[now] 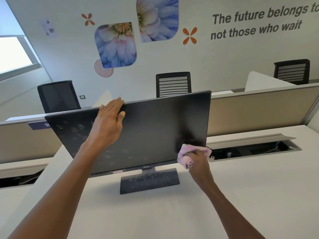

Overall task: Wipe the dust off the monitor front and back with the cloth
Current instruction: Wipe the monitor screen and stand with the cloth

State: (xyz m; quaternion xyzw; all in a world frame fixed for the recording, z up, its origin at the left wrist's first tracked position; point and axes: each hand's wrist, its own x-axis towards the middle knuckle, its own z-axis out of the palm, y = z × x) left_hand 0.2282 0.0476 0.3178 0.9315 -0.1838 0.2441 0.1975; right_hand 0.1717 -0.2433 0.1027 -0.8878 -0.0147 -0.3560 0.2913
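Gripping the top edge, our left hand [110,112] curls over the wide black flat-screen monitor [138,133], which stands on the white desk [155,213] facing us, long axis left-right. Our right hand [198,158] clutches a bunched pink cloth [188,152] against its lower right corner.

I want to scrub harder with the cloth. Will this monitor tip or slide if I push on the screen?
Probably top-heavy: the monitor is a wide panel on a narrow neck and small flat base, so pushing high may rock it. The left hand steadying its top edge suggests that. The base may slide on the smooth desk.
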